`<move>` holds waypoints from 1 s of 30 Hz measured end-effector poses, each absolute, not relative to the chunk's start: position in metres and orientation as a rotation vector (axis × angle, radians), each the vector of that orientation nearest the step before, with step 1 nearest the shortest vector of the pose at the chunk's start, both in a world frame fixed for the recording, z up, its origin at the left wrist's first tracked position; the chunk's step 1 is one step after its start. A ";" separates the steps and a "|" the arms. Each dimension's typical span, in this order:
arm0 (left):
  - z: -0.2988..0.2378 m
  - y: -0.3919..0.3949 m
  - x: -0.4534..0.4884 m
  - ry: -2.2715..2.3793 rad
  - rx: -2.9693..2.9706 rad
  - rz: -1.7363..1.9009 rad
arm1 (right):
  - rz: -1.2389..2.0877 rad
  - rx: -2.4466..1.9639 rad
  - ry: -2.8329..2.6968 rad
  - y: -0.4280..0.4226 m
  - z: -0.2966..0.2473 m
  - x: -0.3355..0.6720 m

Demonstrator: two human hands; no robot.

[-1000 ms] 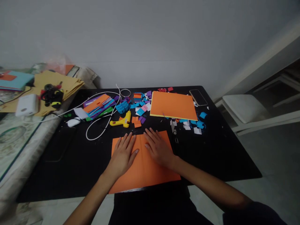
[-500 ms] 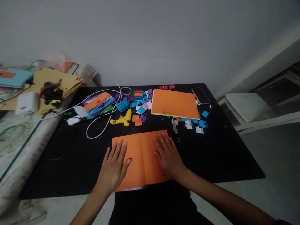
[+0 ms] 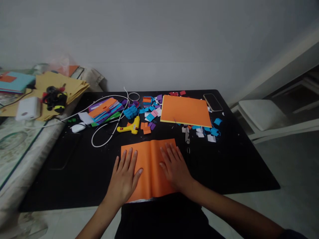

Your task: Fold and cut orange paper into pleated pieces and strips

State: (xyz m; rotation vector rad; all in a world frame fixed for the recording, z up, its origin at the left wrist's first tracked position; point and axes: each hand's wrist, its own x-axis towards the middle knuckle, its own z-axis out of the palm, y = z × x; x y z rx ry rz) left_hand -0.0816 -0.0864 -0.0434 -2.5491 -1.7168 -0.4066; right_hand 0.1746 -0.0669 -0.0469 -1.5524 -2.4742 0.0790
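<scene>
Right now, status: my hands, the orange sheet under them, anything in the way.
Left hand, right hand: open, palms down on the orange sheet. Ridged down its middle. Only hands on it; yellow glue gun beyond far edge, apart.

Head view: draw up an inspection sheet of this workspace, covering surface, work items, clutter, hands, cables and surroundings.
Surface: black rectangular table, littered toward its far side.
Work items: creased orange paper sheet at the near edge, raised along its middle.
Clutter: small coloured paper scraps, yellow plastic glue gun, orange-topped rectangular paper stack, dark flat phone.
Hands: bare left hand and bare right hand, flat on the sheet, either side of the ridge.
Cables: white cable, looped at left.
Surroundings: grey wall behind, white seat at right.
Other people: nothing seen.
</scene>
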 end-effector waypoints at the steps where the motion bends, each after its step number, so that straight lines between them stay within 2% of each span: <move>1: -0.043 -0.087 -0.080 -1.725 -2.558 -0.415 | 0.087 -1.552 -2.469 -0.067 -0.047 0.173; 11: -0.042 -0.086 -0.067 -1.732 -2.610 -0.407 | 0.306 -1.525 -2.427 -0.066 -0.034 0.166; 21: -0.034 -0.091 -0.041 -1.902 -2.819 -0.627 | 0.642 -1.342 -2.253 -0.076 -0.033 0.159; 30: -0.035 -0.094 -0.023 -2.070 -2.823 -0.862 | 0.609 -1.231 -2.061 -0.081 -0.040 0.152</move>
